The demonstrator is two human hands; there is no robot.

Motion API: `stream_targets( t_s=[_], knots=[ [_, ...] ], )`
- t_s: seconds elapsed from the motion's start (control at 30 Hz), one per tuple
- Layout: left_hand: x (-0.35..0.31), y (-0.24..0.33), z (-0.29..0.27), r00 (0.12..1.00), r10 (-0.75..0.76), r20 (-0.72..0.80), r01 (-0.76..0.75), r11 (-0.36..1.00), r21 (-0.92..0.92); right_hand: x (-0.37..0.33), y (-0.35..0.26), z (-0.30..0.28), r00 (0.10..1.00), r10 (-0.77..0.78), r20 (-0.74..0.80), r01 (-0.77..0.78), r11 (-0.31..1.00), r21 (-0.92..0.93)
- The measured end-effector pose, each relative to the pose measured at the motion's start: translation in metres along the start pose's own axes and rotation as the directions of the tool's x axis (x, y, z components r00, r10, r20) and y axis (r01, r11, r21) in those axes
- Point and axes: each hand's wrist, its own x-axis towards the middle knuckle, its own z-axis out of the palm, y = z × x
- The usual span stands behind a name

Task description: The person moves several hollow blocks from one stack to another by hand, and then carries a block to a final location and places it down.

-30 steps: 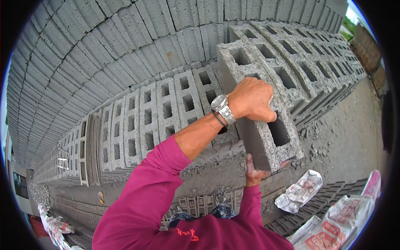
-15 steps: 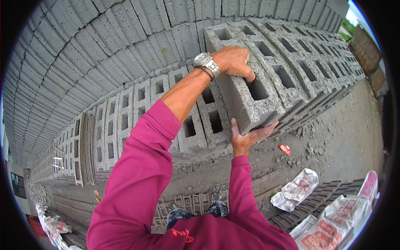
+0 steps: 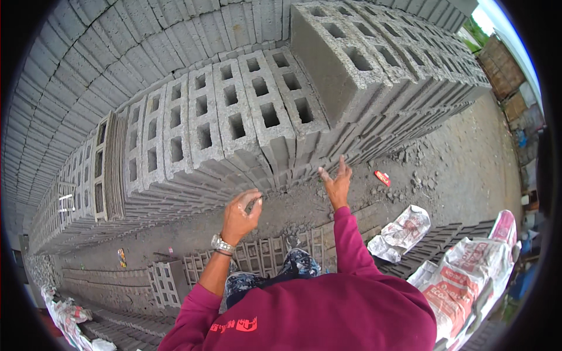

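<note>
My left hand [image 3: 242, 215], with a metal watch on its wrist, hangs in front of the stacked blocks. Its fingers are loosely curved, a gap shows beside the thumb, and nothing is in them. To its right is my right hand [image 3: 338, 185], empty, fingers spread and pointing at the stack's face. Both hands look apart from the blocks. Ahead of them stands a row of grey hollow concrete blocks [image 3: 250, 126], their holes facing up. A higher tier rises at the right, ending in a hollow block [image 3: 331, 76] with a smooth grey side.
Behind rises a wall of stacked blocks [image 3: 140, 47]. Thin boards [image 3: 117, 167] stand in the row at left. A single block [image 3: 168, 283] sits on the ground near several low rows. Paper sacks [image 3: 401, 234] lie at right, by a red wrapper [image 3: 383, 178] and rubble.
Both hands have let go of the hollow block at the end of the higher tier and drawn back toward my body. That block now sits flush against its neighbours. The view has shifted.
</note>
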Motion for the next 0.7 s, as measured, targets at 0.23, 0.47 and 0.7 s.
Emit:
stream_targets(
  t_s=[0.23, 0.47, 0.7],
  knots=[
    [-0.456, -0.25, -0.124, -0.035, -0.949, -0.312, 0.982, -0.091, 0.166, -0.222, 0.241, 0.047, 0.552, 0.094, 0.828, 0.673, 0.536, -0.51],
    [-0.708, -0.349, -0.192, -0.602, -0.76, -0.248, 0.753, -0.435, -0.494, -0.314, 0.145, 0.059, 0.105, 0.144, 0.984, 0.876, 0.455, -0.16],
    [-0.712, -0.559, -0.247, -0.526, -0.835, -0.163, 0.775, -0.391, -0.497, -0.382, -0.038, 0.154, 0.423, 0.68, 0.599, -0.011, 0.664, -0.747]
  ],
)
